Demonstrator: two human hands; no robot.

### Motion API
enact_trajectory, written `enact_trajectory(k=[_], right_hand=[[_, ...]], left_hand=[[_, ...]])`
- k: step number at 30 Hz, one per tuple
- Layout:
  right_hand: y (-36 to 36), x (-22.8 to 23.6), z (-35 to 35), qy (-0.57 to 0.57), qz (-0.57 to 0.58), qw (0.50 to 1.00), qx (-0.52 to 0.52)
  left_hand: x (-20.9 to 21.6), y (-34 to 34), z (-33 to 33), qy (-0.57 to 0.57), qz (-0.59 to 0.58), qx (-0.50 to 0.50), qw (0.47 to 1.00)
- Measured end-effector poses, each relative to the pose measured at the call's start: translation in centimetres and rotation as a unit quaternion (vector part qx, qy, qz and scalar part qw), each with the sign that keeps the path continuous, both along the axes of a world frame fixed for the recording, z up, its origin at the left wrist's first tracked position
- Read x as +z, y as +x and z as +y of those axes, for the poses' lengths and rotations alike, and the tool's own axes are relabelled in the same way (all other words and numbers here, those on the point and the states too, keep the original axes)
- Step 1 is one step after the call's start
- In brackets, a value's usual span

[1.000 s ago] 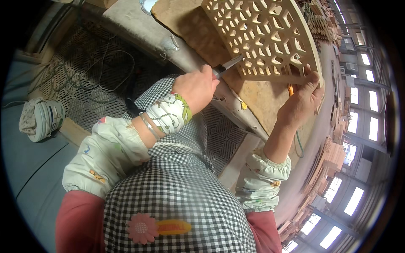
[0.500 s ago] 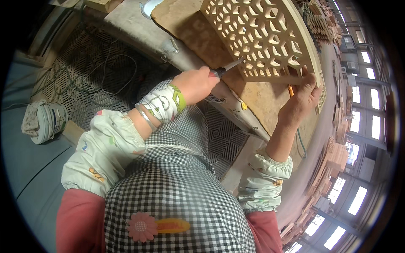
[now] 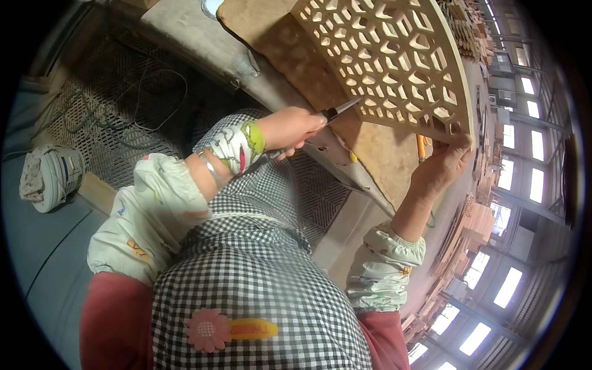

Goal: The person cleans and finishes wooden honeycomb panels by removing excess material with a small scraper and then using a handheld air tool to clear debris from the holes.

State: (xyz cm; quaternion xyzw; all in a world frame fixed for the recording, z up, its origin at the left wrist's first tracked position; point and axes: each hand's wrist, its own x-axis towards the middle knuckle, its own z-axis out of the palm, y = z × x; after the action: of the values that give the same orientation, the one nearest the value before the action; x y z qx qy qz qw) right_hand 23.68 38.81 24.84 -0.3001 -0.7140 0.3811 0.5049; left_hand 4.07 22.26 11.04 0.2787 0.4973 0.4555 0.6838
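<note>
My left hand (image 3: 290, 129) is closed round the handle of a slim pointed tool (image 3: 340, 110) with a grey metal blade and a black-and-red grip; whether it is a file or a knife I cannot tell. Its tip is at the lower left edge of a pale wooden lattice panel (image 3: 383, 81) pierced by many angular holes. The panel is tilted up above a brown board (image 3: 385, 151) on the bench. At the panel's near right corner, my right hand (image 3: 441, 166) grips the edge, its fingers partly hidden behind it.
An orange-handled item (image 3: 422, 148) lies on the board beside my right hand. The worn bench edge (image 3: 246, 65) runs diagonally ahead of me. On the left stand a white bucket (image 3: 55, 179) and loose cables (image 3: 139, 92) over patterned matting. Stacked timber (image 3: 465, 225) lines the right.
The panel has tilted, turning its pierced face more toward me, and my right hand has moved slightly down with its corner. The tool's tip has shifted a little down and right.
</note>
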Motion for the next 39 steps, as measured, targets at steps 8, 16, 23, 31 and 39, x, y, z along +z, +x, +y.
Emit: enact_trajectory(k=[8,16,23,31,39], right_hand=[[0.1,-0.4,0.2,0.017,0.011,0.999,-0.027],[0.2,0.8,0.0,-0.010,-0.005,1.000,0.012],[0.1,0.5,-0.4,-0.005,0.006,1.000,0.012],[0.0,0.5,-1.0,-0.010,0.017,1.000,0.011],[-1.5,1.7,-1.5,-0.030,0.017,0.998,0.055]], left_hand=[[2.2,0.2,-4.1,-0.001,0.019,0.019,1.000],[3.1,-0.7,-1.2,0.012,0.011,0.017,1.000],[3.0,-1.0,-2.2,-0.003,-0.040,-0.010,0.999],[2.5,-0.5,-4.8,-0.003,-0.037,-0.004,0.999],[1.3,1.7,-8.3,-0.003,0.074,0.121,0.990]])
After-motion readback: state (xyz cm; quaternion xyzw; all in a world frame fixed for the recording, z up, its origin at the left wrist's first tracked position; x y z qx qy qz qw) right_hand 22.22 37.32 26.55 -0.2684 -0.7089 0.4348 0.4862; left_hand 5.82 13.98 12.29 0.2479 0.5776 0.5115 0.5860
